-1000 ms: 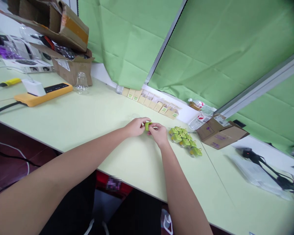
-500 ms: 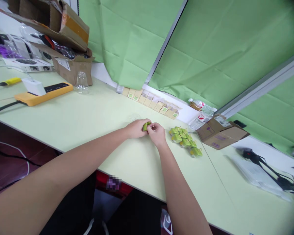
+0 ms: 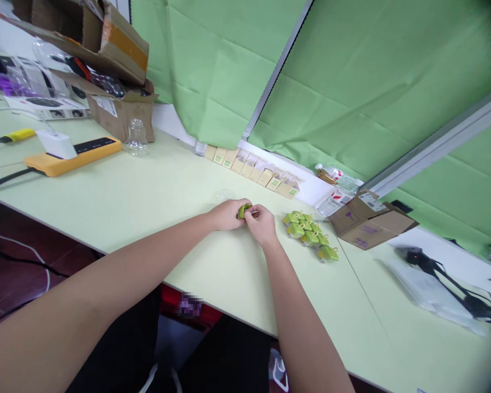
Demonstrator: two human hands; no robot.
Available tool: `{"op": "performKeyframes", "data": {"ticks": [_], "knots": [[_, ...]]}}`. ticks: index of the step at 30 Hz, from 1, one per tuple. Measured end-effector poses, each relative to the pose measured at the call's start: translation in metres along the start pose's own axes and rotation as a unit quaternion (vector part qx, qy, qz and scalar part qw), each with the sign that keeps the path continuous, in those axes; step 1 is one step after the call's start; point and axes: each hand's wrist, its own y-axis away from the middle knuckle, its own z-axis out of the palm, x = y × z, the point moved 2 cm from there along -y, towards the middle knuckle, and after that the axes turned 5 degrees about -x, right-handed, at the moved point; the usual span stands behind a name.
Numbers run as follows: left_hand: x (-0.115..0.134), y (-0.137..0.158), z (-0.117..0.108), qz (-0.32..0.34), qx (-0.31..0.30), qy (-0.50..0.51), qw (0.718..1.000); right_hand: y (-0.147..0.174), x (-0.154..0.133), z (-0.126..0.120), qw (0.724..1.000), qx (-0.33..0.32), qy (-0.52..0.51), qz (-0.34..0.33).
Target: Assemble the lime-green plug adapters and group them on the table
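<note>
Sitting at left on the surface (image 3: 175, 188): yellow-orange power strip (image 3: 88, 156). Mid-surface, left hand (image 3: 228, 215) grips small green piece (image 3: 241, 211); right hand (image 3: 263, 225) pinches its other side. Right of the hands, clustered green items (image 3: 310, 236), then cardboard box (image 3: 372, 221).

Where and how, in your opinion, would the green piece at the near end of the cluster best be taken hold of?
Probably pinch the near green piece by opposite sides of its boxy body, coming from the near side: its neighbours crowd its far side, while its near edge stands free.
</note>
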Motion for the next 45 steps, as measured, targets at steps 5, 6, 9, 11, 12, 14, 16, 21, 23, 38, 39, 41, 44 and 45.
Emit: {"op": "performKeyframes", "data": {"ticks": [5,6,9,11,12,14,16,21,23,38,39,41,44,45], "knots": [[-0.001,0.000,0.000,-0.001,-0.004,0.003,1.000,0.001,0.000,0.000,1.000,-0.007,0.000,-0.002],[-0.001,0.000,0.000,-0.002,-0.006,0.004,1.000,0.001,-0.001,0.000,1.000,-0.008,0.001,-0.002],[-0.001,0.000,0.000,-0.003,-0.009,0.006,1.000,0.001,-0.001,0.000,1.000,-0.011,0.001,0.001],[-0.002,0.000,0.001,-0.004,-0.009,0.006,1.000,0.000,-0.001,0.000,1.000,-0.015,-0.002,0.005],[-0.002,0.000,0.001,-0.004,-0.008,0.006,1.000,0.001,0.000,0.000,1.000,-0.016,-0.004,0.007],[-0.003,0.000,0.001,-0.003,-0.009,0.005,1.000,0.001,0.000,0.000,1.000,-0.017,-0.005,0.009],[-0.005,-0.001,0.002,-0.002,-0.011,0.005,1.000,0.001,0.000,0.001,1.000,-0.017,-0.002,0.007],[-0.006,-0.001,0.002,0.000,-0.009,0.005,1.000,0.001,0.000,0.001,1.000,-0.019,-0.003,0.014],[-0.006,-0.001,0.002,0.000,-0.009,0.005,1.000,0.001,-0.001,0.001,1.000,-0.020,-0.003,0.013],[-0.003,-0.001,0.001,-0.002,-0.008,0.033,0.999,0.001,-0.002,-0.001,0.999,-0.004,0.032,-0.019],[-0.003,-0.002,0.000,-0.002,-0.003,0.034,0.999,0.001,-0.003,-0.001,0.999,-0.003,0.035,-0.022],[-0.003,-0.002,0.000,-0.004,0.008,0.034,0.999,0.002,-0.005,-0.002,0.999,0.000,0.042,-0.026],[-0.005,-0.002,0.000,-0.019,0.023,0.033,0.999,0.003,-0.009,-0.007,0.998,0.022,0.049,-0.036],[-0.006,-0.003,0.000,-0.027,0.028,0.032,0.999,0.004,-0.009,-0.010,0.997,0.037,0.048,-0.037]]}}
